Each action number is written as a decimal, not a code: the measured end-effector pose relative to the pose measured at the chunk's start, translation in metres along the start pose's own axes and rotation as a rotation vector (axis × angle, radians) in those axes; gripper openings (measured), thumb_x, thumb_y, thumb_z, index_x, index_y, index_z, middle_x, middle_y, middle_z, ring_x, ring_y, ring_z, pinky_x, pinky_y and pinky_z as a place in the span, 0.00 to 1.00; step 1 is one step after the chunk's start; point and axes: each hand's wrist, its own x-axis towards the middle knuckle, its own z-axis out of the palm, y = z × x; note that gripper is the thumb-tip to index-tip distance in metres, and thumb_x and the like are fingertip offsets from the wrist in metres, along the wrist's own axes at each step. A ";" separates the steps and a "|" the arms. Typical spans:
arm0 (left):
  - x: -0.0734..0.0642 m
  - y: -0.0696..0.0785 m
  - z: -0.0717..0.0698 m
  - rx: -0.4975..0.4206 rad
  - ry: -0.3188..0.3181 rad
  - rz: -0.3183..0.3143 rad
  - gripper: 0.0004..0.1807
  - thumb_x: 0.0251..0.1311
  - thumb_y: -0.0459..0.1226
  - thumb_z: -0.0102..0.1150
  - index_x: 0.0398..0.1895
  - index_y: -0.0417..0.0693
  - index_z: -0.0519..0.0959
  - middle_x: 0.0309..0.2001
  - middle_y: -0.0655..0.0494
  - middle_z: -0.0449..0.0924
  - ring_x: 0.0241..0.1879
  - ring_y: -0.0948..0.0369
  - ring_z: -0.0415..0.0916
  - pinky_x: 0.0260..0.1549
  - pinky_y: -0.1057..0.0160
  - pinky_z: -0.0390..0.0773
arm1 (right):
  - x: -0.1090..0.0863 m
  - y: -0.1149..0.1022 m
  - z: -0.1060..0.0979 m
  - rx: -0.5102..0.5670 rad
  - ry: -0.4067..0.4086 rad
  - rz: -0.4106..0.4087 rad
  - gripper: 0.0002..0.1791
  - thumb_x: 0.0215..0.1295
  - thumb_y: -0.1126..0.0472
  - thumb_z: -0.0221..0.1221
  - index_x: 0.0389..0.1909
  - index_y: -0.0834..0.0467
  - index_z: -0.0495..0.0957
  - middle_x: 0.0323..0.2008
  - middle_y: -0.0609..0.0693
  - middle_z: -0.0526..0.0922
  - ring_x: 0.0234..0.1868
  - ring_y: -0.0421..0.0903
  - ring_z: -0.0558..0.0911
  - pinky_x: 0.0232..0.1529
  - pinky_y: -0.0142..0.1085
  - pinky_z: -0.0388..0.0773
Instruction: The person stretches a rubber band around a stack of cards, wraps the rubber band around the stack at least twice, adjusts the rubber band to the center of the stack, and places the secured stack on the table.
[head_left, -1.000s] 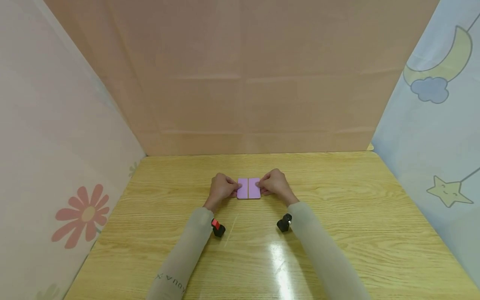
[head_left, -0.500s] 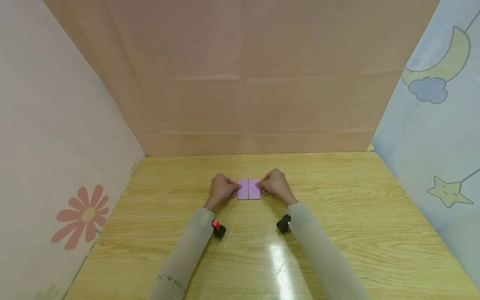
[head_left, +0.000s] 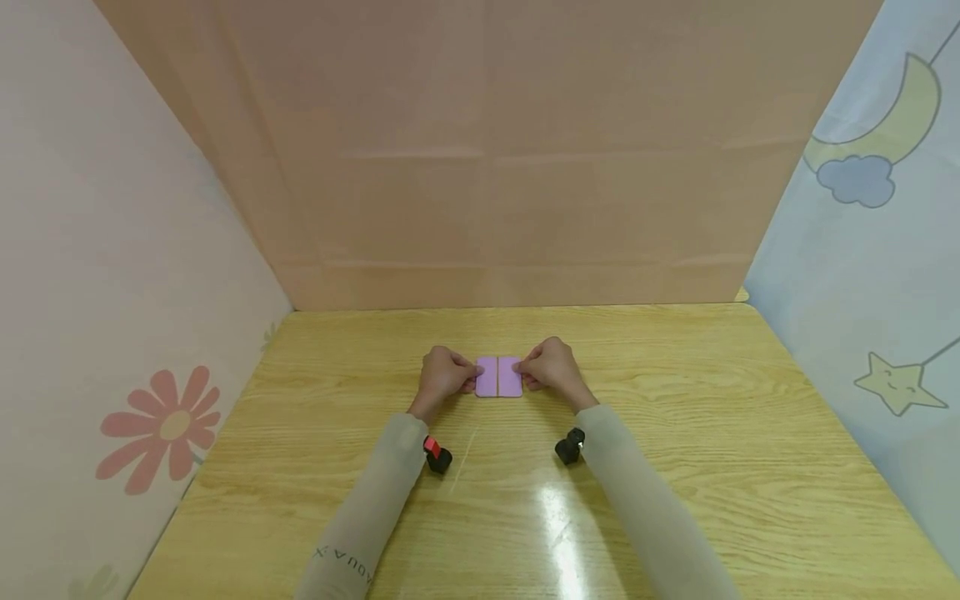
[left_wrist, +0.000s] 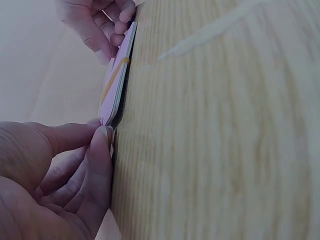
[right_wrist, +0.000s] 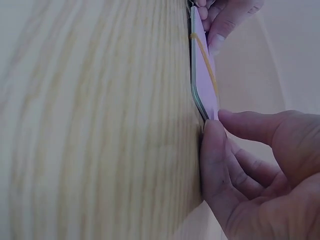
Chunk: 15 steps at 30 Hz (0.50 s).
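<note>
A thin pink stack of cards (head_left: 487, 383) with rounded corners lies flat, low over the wooden table, pink side up. Several thin layers show along its edge in both wrist views. An orange-yellow rubber band (right_wrist: 204, 61) runs across its middle from front to back. At the left edge, my left hand (head_left: 444, 372) pinches the stack between thumb and index finger. My right hand (head_left: 553, 367) grips the opposite edge the same way, thumb on top. In each wrist view the stack's underside is hidden.
Wood-grain table (head_left: 675, 433) all round the hands, with a bright glare patch near the front. A tan cloth backdrop (head_left: 480, 208) hangs behind its far edge. Patterned cloths stand left and right. Small black wrist cameras (head_left: 439, 460) sit below both cuffs.
</note>
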 end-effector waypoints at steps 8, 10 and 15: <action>0.005 0.001 -0.004 -0.023 0.013 0.023 0.06 0.60 0.31 0.75 0.29 0.35 0.90 0.23 0.46 0.89 0.17 0.64 0.82 0.20 0.66 0.87 | -0.002 0.000 -0.005 0.018 -0.012 -0.034 0.09 0.66 0.63 0.71 0.35 0.68 0.87 0.26 0.55 0.88 0.22 0.42 0.86 0.28 0.34 0.89; 0.005 0.002 -0.005 -0.019 0.021 0.028 0.06 0.60 0.31 0.75 0.29 0.35 0.90 0.23 0.47 0.89 0.17 0.63 0.82 0.20 0.67 0.86 | -0.002 0.001 -0.007 0.019 -0.013 -0.037 0.10 0.67 0.63 0.70 0.36 0.68 0.87 0.27 0.55 0.88 0.22 0.42 0.86 0.28 0.34 0.89; 0.003 0.005 -0.009 0.061 0.063 0.082 0.06 0.62 0.33 0.73 0.28 0.38 0.90 0.23 0.48 0.88 0.17 0.62 0.81 0.17 0.71 0.80 | -0.003 0.000 -0.010 0.015 -0.009 -0.043 0.11 0.69 0.62 0.68 0.37 0.69 0.86 0.28 0.57 0.89 0.22 0.42 0.86 0.29 0.35 0.89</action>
